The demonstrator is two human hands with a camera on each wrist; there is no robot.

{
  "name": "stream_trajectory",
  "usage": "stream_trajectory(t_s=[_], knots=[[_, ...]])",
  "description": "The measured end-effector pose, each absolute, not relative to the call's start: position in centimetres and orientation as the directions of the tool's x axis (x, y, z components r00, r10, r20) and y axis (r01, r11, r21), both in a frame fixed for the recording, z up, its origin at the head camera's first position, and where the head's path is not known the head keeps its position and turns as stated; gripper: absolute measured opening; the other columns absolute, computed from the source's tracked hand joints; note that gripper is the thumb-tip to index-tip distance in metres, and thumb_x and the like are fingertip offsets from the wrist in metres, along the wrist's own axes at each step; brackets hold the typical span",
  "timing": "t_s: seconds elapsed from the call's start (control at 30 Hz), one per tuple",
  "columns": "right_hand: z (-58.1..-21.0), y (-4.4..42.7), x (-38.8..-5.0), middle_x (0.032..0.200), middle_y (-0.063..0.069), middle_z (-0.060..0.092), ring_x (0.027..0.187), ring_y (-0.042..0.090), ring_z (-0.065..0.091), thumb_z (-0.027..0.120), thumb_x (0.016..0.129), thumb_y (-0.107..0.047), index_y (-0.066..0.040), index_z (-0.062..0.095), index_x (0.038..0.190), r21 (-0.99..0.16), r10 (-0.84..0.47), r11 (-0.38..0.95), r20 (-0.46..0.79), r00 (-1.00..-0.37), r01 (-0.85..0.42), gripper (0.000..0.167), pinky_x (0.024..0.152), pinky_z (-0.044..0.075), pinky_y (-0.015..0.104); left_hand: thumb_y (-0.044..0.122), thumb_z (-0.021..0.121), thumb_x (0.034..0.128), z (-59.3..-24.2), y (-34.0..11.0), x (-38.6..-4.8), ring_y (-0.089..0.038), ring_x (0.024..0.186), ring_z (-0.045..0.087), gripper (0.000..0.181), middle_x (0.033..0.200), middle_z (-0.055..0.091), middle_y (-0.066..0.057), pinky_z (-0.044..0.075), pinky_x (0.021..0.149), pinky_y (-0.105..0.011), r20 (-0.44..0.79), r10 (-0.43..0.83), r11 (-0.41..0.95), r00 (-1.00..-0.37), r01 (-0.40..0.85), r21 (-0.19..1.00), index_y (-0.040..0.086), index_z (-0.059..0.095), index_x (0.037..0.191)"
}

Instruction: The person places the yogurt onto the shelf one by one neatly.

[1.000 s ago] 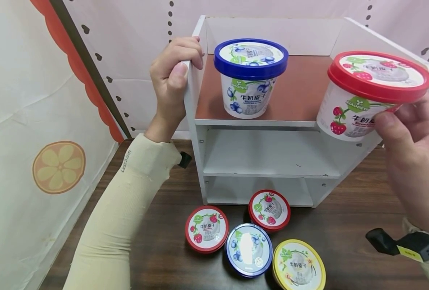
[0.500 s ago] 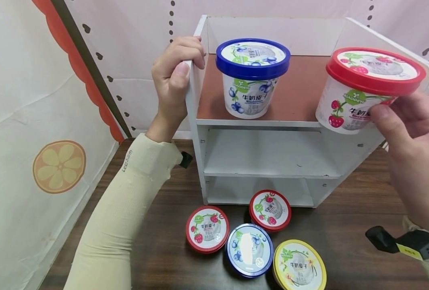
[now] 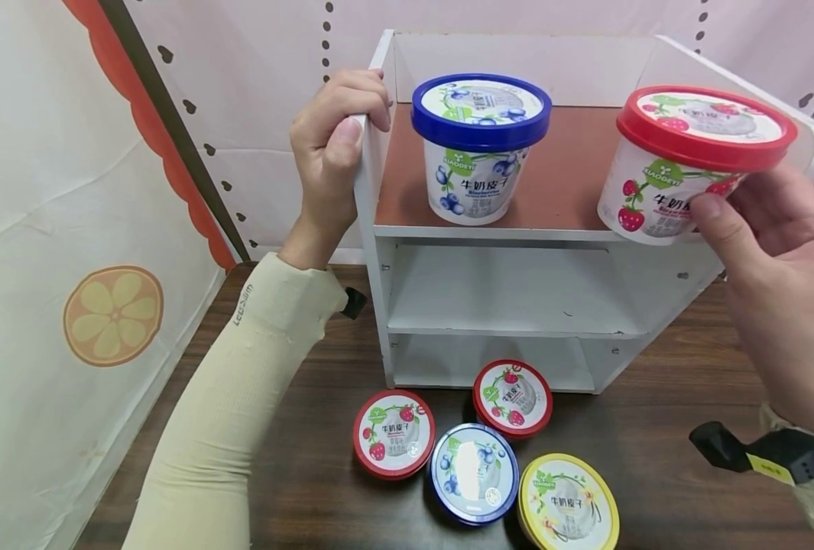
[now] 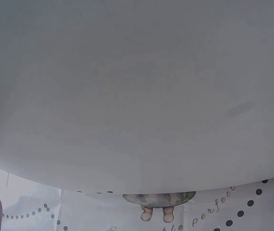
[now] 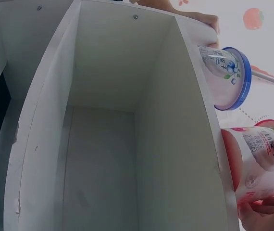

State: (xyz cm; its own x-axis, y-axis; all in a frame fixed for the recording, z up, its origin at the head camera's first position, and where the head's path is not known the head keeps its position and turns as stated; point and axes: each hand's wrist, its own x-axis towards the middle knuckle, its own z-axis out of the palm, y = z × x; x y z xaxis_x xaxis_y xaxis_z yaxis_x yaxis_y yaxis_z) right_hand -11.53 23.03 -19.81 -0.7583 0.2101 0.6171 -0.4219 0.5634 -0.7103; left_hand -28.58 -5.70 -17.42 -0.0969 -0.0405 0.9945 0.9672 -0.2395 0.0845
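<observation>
Head view: right hand (image 3: 778,267) grips a red-lidded tub (image 3: 661,195) from the right.

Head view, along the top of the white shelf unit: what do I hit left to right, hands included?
Left hand gripping the shelf unit → blue-lidded tub standing on top → red-lidded tub, slightly tilted → right hand holding that tub.

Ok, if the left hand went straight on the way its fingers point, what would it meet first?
First comes the white side panel that the left hand grips. Past it, the blue-lidded tub on the top shelf looks next, though depth is unclear and the hand might pass behind it.
</observation>
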Motion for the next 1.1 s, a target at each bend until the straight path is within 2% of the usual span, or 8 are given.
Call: stream_trajectory(t_s=[0.2, 0.43, 0.73, 1.1], knots=[[-19.9, 23.0, -11.9, 0.144, 0.003, 0.047, 0.129, 0.024, 0.047, 0.058, 0.096, -0.014, -0.024, 0.043, 0.148, -0.694, 0.203, 0.569, 0.639, -0.742, -0.441, 0.055, 0.103, 0.040, 0.033, 0.019, 0.037, 0.0775, -17.3, -5.7, -28.2, -0.020, 0.079, 0.050, 0.032, 0.073, 0.052, -0.017, 0.041, 0.094, -0.045, 0.994, -0.036, -0.252, -0.101, 0.964, 0.089, -0.010, 0.048, 0.070], [-20.1, 23.2, -12.3, 0.144, 0.010, 0.046, 0.130, 0.027, 0.044, 0.057, 0.094, -0.003, -0.014, 0.044, 0.147, -0.700, 0.192, 0.470, 0.675, -0.712, -0.537, 0.055, 0.104, 0.038, 0.031, 0.019, 0.037, 0.0773, -17.2, -5.6, -28.0, -0.020, 0.079, 0.050, 0.032, 0.073, 0.052, -0.015, 0.041, 0.094, -0.044, 0.994, -0.037, -0.248, -0.102, 0.965, 0.089, -0.010, 0.048, 0.070], [-20.0, 22.9, -12.5, 0.145, 0.006, 0.047, 0.130, 0.024, 0.046, 0.059, 0.094, -0.004, -0.018, 0.044, 0.148, -0.686, 0.196, 0.546, 0.663, -0.723, -0.481, 0.057, 0.103, 0.038, 0.030, 0.018, 0.036, 0.0770, -17.3, -5.6, -28.0, -0.021, 0.079, 0.050, 0.031, 0.072, 0.051, -0.017, 0.041, 0.094, -0.044, 0.994, -0.032, -0.250, -0.106, 0.964, 0.095, -0.010, 0.048, 0.070], [-20.1, 23.2, -12.4, 0.148, 0.005, 0.044, 0.134, 0.022, 0.042, 0.059, 0.094, -0.001, -0.022, 0.042, 0.148, -0.717, 0.205, 0.520, 0.633, -0.747, -0.465, 0.061, 0.105, 0.033, 0.025, 0.018, 0.037, 0.0767, -17.2, -5.6, -28.0, -0.020, 0.079, 0.050, 0.031, 0.073, 0.052, -0.014, 0.041, 0.094, -0.044, 0.993, -0.032, -0.249, -0.111, 0.963, 0.100, -0.010, 0.048, 0.070]])
